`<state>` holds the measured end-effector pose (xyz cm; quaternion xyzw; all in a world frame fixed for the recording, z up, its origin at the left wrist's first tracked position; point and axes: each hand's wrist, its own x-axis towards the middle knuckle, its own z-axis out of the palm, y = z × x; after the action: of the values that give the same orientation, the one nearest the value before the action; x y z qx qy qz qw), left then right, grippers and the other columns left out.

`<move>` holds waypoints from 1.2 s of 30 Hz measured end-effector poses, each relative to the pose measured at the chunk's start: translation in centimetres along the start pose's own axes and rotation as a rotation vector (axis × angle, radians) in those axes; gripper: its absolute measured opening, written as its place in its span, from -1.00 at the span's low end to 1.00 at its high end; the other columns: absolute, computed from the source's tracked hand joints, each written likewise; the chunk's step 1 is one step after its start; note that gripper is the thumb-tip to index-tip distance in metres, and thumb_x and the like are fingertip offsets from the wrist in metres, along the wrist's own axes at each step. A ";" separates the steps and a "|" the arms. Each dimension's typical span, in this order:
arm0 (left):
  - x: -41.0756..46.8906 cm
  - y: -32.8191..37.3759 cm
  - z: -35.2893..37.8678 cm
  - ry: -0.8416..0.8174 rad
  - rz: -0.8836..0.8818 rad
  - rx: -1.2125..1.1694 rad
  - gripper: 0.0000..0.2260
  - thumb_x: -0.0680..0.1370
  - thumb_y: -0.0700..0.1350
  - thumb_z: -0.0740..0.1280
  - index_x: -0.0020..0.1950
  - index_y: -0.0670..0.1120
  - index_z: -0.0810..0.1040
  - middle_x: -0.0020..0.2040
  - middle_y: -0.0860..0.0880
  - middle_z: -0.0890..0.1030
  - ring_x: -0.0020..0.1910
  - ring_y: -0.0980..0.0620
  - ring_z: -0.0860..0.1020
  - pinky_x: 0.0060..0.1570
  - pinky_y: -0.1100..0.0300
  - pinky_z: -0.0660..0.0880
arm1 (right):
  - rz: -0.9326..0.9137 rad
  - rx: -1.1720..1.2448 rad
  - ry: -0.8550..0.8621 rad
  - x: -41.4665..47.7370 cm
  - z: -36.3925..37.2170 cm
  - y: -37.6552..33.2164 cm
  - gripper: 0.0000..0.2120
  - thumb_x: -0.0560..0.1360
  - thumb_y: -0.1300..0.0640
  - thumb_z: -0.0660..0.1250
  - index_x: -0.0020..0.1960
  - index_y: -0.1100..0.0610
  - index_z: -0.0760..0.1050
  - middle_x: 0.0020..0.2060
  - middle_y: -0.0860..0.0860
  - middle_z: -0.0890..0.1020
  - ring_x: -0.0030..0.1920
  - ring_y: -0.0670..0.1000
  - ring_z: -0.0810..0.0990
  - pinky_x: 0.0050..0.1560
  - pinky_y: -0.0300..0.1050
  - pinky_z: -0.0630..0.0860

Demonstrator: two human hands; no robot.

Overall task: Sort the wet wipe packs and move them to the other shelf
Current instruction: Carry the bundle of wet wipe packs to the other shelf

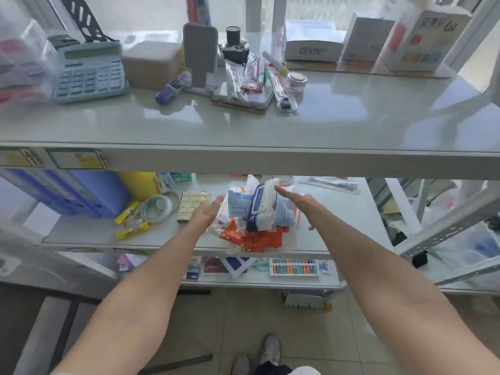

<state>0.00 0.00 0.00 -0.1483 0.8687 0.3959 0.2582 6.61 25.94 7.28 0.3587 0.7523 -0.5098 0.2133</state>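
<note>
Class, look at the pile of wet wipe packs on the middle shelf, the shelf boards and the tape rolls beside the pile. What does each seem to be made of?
Wet wipe packs: soft printed plastic film, judging by the crinkles and sheen.
Shelf board: pale and glossy with clear reflections; probably coated metal or laminate.
Tape rolls: apparently clear or whitish plastic tape; too blurred to be sure.

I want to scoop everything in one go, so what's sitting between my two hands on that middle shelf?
In the head view, only the pile of wet wipe packs lies between left hand and right hand.
</note>
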 end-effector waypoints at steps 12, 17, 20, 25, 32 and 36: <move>2.5 0.7 1.4 -0.474 -0.100 -0.354 0.25 0.06 0.57 0.47 0.61 0.05 0.17 0.57 -0.23 0.27 0.41 -0.28 0.44 0.42 -0.29 0.35 | 0.085 0.167 -0.279 5.7 1.7 2.4 0.14 -0.15 -0.52 0.54 0.31 0.02 0.46 0.11 0.22 0.69 0.08 0.25 0.69 0.19 0.25 0.56; 3.2 1.6 2.4 -0.510 -0.011 -0.221 -0.16 0.47 0.35 0.39 0.61 0.00 0.20 0.54 -0.09 0.34 0.27 -0.09 0.51 0.35 -0.03 0.37 | 0.009 0.249 -0.222 6.2 2.5 2.6 -0.03 -0.03 -0.44 0.60 0.25 0.05 0.58 -0.02 0.17 0.75 -0.04 0.20 0.76 -0.06 0.11 0.69; 2.5 2.1 3.2 -0.464 0.038 -0.170 -0.21 0.46 0.36 0.39 0.55 -0.05 0.33 0.32 -0.02 0.48 0.17 -0.02 0.47 0.19 0.05 0.32 | 0.004 0.282 -0.219 6.6 2.6 2.7 -0.15 0.14 -0.38 0.60 0.27 0.08 0.59 -0.01 0.15 0.76 -0.09 0.16 0.76 -0.11 0.07 0.71; 3.5 1.2 3.9 -0.280 0.095 -0.298 -0.01 0.13 0.43 0.57 0.42 -0.06 0.48 0.28 -0.09 0.62 0.18 -0.05 0.59 0.24 -0.09 0.51 | 0.005 0.326 -0.271 7.1 2.9 3.5 -0.27 0.35 -0.37 0.48 0.32 0.12 0.58 0.05 0.18 0.74 -0.03 0.19 0.75 0.03 0.12 0.69; 4.3 1.7 4.1 -0.447 -0.018 -0.288 -0.16 0.20 0.49 0.50 0.36 0.07 0.56 0.22 -0.04 0.69 0.20 -0.12 0.64 0.31 -0.13 0.48 | -0.022 0.430 -0.302 7.0 2.8 3.9 -0.48 0.50 -0.25 0.40 0.24 0.13 0.61 -0.04 0.17 0.75 -0.17 0.14 0.75 -0.15 0.05 0.71; 8.7 -0.8 5.8 -0.492 -0.076 -0.277 -0.21 0.21 0.48 0.52 0.35 0.15 0.56 0.27 -0.06 0.67 0.28 -0.20 0.61 0.33 -0.25 0.44 | -0.080 0.450 -0.313 6.9 2.7 4.6 -0.33 0.42 -0.31 0.45 0.35 0.11 0.55 0.07 0.18 0.74 -0.04 0.19 0.75 -0.01 0.11 0.69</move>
<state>-4.88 3.43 -8.67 -0.1142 0.7115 0.5247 0.4532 5.54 26.73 -1.32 0.2839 0.5918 -0.7212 0.2216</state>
